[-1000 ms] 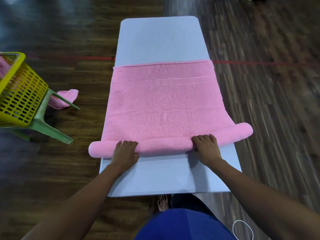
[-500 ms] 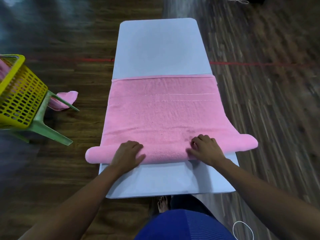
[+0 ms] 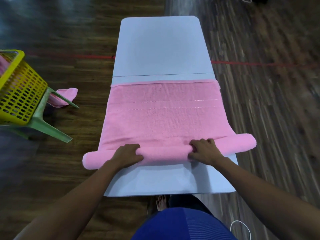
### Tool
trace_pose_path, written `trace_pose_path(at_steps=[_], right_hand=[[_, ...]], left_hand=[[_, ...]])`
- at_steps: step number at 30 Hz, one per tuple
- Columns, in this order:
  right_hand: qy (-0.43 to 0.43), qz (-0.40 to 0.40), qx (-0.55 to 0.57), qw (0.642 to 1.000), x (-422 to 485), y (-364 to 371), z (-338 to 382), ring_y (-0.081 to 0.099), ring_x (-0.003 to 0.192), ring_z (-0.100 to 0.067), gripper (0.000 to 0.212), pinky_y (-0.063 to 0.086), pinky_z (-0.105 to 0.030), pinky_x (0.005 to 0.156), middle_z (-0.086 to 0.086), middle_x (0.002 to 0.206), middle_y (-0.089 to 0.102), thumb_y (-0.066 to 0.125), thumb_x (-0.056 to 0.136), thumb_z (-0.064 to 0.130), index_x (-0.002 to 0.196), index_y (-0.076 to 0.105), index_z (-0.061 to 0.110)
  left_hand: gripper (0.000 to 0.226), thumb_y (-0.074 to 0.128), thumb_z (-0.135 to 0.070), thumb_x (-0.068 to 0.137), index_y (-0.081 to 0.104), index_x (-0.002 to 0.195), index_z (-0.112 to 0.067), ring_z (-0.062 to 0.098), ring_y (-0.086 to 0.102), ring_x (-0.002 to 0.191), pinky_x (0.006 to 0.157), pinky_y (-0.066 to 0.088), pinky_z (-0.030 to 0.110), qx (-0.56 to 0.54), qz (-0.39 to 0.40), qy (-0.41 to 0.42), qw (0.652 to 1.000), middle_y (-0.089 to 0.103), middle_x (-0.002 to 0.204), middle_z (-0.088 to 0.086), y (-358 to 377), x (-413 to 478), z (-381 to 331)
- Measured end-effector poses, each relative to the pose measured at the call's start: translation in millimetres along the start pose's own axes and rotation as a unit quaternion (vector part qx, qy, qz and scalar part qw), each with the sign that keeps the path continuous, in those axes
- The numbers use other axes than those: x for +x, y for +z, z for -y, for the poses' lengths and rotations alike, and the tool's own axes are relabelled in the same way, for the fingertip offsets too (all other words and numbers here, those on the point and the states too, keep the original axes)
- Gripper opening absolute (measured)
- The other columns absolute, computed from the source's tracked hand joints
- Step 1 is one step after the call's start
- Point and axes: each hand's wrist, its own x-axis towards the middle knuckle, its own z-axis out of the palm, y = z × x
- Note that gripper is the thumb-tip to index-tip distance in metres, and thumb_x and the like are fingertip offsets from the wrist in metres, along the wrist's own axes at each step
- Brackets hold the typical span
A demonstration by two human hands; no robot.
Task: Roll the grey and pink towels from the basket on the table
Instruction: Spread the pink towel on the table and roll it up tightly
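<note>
A person stands at a narrow table (image 3: 161,49) with both hands on a pink towel (image 3: 162,118) spread flat across it, its near edge wound into a roll (image 3: 166,153). The left hand (image 3: 127,155) curls its fingers over the top of the roll. The right hand (image 3: 204,151), some way along, grips it likewise, fingers bent over the far side and thumb at the near side. Between the hands the roll looks snug; beyond each hand its ends overhang the table's sides and look fatter and looser. Ahead of the fingers the unrolled cloth runs to a hem about mid-table. The towel appears soft, thick and light, apt to sag and slip sideways at its unsupported ends, so a hold nearer those ends would likely keep the roll even. Well off to the left of the left hand, a yellow basket (image 3: 17,90) sits on a green stool (image 3: 50,129), with another pink cloth (image 3: 66,97) on the floor beyond it. No grey towel is in sight.
</note>
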Motion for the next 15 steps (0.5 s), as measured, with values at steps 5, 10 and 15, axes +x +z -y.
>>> trace_pose_path(at_steps=[5, 10, 15], right_hand=[[0.023, -0.196, 0.019, 0.980, 13, 6, 4, 0.058, 0.099, -0.031, 0.022, 0.037, -0.041, 0.083, -0.004, 0.108, 0.064, 0.064, 0.088, 0.030, 0.106, 0.065, 0.017], [-0.019, -0.091, -0.017, 0.996, 1, 21, 1, 0.048, 0.125, -0.024, 0.058, 0.028, -0.046, 0.110, -0.001, 0.131, 0.055, 0.071, 0.079, 0.041, 0.129, 0.053, 0.020], [0.015, -0.081, -0.025, 0.996, 3, 14, 6, 0.050, 0.117, -0.024, 0.042, 0.026, -0.038, 0.099, 0.003, 0.122, 0.059, 0.060, 0.085, 0.024, 0.126, 0.052, 0.023]], left_hand=[[0.023, 0.069, -0.023, 0.083, 0.067, 0.101, -0.008, 0.035, 0.060, 0.086, 0.075, 0.045, 0.043, 0.032, -0.243, -0.008, 0.969, 0.067, 0.096, 0.013, 11, 2, -1], [0.057, 0.077, -0.038, 0.074, 0.060, 0.122, -0.011, 0.030, 0.060, 0.105, 0.093, 0.047, 0.048, 0.086, -0.158, 0.070, 0.981, 0.065, 0.117, 0.011, 29, -11, 13], [0.050, 0.078, -0.015, 0.067, 0.066, 0.115, -0.011, 0.032, 0.066, 0.090, 0.084, 0.051, 0.048, 0.105, -0.159, 0.067, 0.979, 0.070, 0.103, 0.013, 18, -9, 17]])
